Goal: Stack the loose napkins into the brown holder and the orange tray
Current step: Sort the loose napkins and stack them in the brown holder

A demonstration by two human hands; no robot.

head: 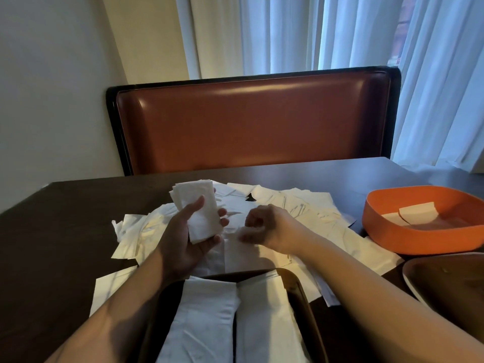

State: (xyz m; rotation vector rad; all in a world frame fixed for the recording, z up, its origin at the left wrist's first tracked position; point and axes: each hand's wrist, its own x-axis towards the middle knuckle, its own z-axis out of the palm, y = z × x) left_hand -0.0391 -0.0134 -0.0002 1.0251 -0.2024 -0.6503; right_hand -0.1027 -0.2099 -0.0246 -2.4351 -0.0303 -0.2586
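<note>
1. Nearest, the holder [301, 297] already has two napkin stacks.
2. Just beyond it, the left hand [188, 239] grips a wad [196, 208]; the right hand [264, 226] pinches a loose napkin [243, 255].
3. Square edges before adding; tray [419, 231] sits right of the holder.

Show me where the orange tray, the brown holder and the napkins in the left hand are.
orange tray [408, 238]: head view, front wall.
brown holder [301, 289]: head view, right rim.
napkins in the left hand [199, 205]: head view, middle of the stack.

Dim room; cool daylight filters through the curtains [366, 35] ahead. My right hand [264, 226] is motion-blurred, my arms cast shadows, and the edges bend from the wide lens.
</note>
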